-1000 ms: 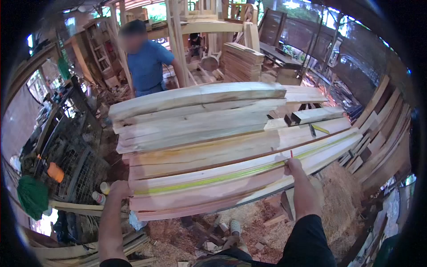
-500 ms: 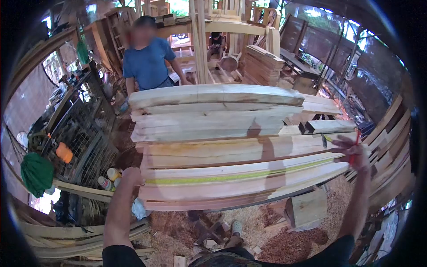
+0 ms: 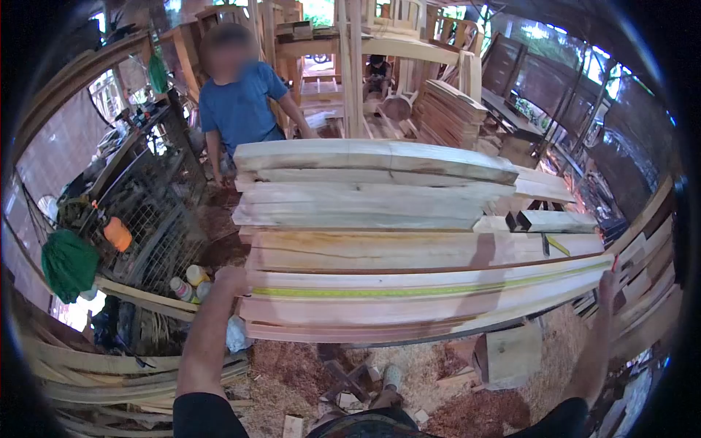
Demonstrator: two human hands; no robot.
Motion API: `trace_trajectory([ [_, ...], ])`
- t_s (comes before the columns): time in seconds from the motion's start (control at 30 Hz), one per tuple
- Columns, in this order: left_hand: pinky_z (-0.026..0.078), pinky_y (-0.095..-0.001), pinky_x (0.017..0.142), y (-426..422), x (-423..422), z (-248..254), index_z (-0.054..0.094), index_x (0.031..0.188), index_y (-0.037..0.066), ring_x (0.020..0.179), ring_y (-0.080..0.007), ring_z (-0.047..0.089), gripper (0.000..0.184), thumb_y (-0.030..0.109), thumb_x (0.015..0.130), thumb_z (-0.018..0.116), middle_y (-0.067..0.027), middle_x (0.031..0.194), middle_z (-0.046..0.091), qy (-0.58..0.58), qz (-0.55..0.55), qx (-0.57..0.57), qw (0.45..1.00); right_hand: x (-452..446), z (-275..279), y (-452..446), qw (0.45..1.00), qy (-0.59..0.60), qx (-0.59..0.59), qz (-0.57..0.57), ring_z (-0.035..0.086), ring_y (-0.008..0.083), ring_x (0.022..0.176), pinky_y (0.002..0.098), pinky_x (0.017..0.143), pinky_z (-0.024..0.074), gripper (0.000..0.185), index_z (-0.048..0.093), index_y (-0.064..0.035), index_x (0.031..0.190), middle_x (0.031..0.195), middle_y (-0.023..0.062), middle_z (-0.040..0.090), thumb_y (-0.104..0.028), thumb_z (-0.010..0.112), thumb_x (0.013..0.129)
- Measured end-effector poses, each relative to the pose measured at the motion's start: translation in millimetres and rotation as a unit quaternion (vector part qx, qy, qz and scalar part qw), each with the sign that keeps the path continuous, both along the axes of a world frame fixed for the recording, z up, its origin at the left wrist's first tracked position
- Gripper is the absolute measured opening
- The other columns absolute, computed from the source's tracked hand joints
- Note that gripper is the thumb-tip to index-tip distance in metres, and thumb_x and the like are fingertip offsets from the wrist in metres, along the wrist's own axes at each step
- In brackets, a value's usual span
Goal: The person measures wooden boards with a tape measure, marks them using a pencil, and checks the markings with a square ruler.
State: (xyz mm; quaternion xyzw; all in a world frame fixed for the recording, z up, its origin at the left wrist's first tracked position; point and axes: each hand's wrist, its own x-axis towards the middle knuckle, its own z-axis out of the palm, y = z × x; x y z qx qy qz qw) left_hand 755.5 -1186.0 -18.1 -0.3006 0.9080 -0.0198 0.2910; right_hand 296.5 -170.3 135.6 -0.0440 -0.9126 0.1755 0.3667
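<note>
A yellow-green tape measure (image 3: 409,291) lies stretched lengthwise along a pale plank (image 3: 380,279) near the front of the stack. My left hand (image 3: 232,281) is closed at the plank's left end, where one end of the tape lies; its fingertips are mostly hidden. At the far right end, my right hand (image 3: 607,283) is closed beside the tape's other end. A thin red pencil-like stick (image 3: 615,260) pokes up from it. Just behind the tape on the right rests a small square (image 3: 557,245) with a yellow blade and dark handle.
Thick rough planks (image 3: 372,157) lie behind, with a short squared block (image 3: 558,220) at right. A co-worker in a blue shirt (image 3: 244,106) stands across the stack. Bottles (image 3: 191,281) sit at left. A wood block (image 3: 511,354) stands on the sawdust-covered floor (image 3: 431,365).
My right hand has moved right, from above the tape to the plank's right end, uncovering the square. My left hand stays at the left end. The view has shifted slightly.
</note>
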Motion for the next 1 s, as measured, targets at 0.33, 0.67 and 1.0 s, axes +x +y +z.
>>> trace_trajectory([
  [0.33, 0.057, -0.0461, 0.091, -6.5, 7.3, -17.3, 0.077, 0.109, 0.012, 0.104, -0.0323, 0.071, 0.048, 0.047, 0.077, 0.077, -0.0127, 0.110, 0.075, 0.045, -0.025, -0.036, 0.998, 212.4, -75.0, -420.0, 0.764, -0.116, -0.551, 0.315, 0.050, 0.0246, 0.134, 0.0370, 0.113, 0.0385, 0.079, 0.033, -0.0018, 0.158, 0.157, 0.0176, 0.043, -0.003, 0.050, 0.081],
  [0.67, 0.055, -0.0438, 0.100, 2.3, -0.6, 1.5, 0.070, 0.125, 0.010, 0.117, -0.0303, 0.068, 0.060, 0.052, 0.083, 0.075, -0.0136, 0.126, 0.071, -0.013, 0.010, -0.006, 1.000, 313.4, -55.3, -556.0, 0.417, -0.570, -0.308, 0.637, 0.069, 0.0181, 0.091, 0.0304, 0.074, 0.0552, 0.067, 0.063, -0.0018, 0.129, 0.107, 0.0144, 0.071, -0.057, 0.032, 0.107],
  [1.0, 0.055, -0.0433, 0.100, -1.9, 1.2, -6.7, 0.070, 0.125, 0.010, 0.118, -0.0289, 0.067, 0.058, 0.050, 0.083, 0.074, -0.0126, 0.126, 0.070, -0.004, 0.003, 0.002, 1.000, 118.1, -215.4, -434.7, 0.959, -0.044, -0.059, 0.274, 0.063, 0.0339, 0.105, 0.0464, 0.093, 0.0491, 0.033, 0.062, -0.0065, 0.122, 0.113, 0.0188, 0.068, -0.027, 0.065, 0.097],
])
